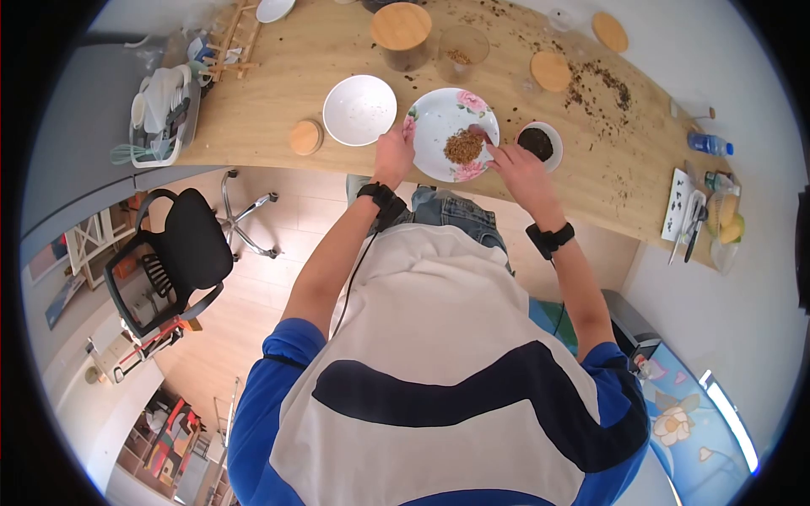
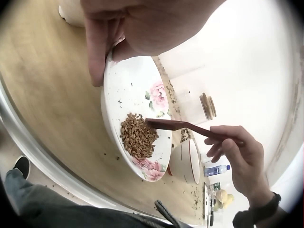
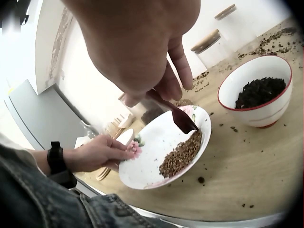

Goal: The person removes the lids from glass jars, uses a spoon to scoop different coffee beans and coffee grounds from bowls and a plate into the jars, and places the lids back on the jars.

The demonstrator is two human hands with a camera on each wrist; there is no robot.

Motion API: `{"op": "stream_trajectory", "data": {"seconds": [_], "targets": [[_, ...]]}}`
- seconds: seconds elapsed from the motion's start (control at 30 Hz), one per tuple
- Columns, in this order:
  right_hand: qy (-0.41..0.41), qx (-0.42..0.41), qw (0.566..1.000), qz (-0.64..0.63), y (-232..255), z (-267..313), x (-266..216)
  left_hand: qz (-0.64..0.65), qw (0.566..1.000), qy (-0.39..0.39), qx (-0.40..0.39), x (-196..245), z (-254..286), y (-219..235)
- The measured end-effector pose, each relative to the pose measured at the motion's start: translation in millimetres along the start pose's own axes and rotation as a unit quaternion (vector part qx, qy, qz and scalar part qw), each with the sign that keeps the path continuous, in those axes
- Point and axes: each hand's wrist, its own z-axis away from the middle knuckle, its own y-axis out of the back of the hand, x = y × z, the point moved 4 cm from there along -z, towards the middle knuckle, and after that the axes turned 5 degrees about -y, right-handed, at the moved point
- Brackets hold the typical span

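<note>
Wooden surface strewn with dark crumbs, bearing a floral plate with pink roses and a heap of brown grains, left hand clenched on its near rim, right hand pinching a reddish spoon into the heap, red-rimmed bowl just beside the plate.

A white flowered plate, tilted and gripped at its rim by the left hand, holds a brown grain heap touched by the dark spoon in the right hand.
</note>
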Motion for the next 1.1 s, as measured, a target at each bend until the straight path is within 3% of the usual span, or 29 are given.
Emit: {"op": "stream_trajectory", "data": {"seconds": [0.07,0.2,0.3,0.37,0.5,0.57,0.73,0.9,1.0,1.1], "targets": [[-0.003,-0.054,0.999,0.001,-5,8,-4,-0.020,1.000,-0.001,-0.007,-3,-1,1],[0.036,-0.055,0.998,0.014,-1,17,-9,0.001,1.000,-0.007,-0.002,-1,-4,-3],[0.006,-0.030,1.000,-0.005,-3,9,-12,-0.020,1.000,-0.017,0.003,2,-5,-1],[0.003,0.030,0.999,-0.010,-4,-1,-11,-0.038,0.999,-0.029,0.011,2,-6,0],[0.013,0.037,0.999,0.005,-16,9,-6,-0.047,0.998,-0.036,0.009,-1,-10,3],[0.007,-0.006,1.000,0.011,-18,19,-7,-0.031,0.998,-0.045,0.018,-1,-11,5],[-0.017,0.015,0.999,-0.023,-17,17,-5,-0.021,0.996,-0.076,0.032,0,-10,9],[-0.027,0.057,0.997,-0.041,-16,5,-5,-0.013,0.997,-0.070,0.023,-7,-12,6],[0.012,0.025,0.999,-0.043,-22,13,-12,-0.013,0.998,-0.063,0.023,-6,-11,8],[-0.024,0.033,0.996,-0.078,-24,11,-10,-0.034,0.998,-0.044,0.011,-3,-10,10]]}}
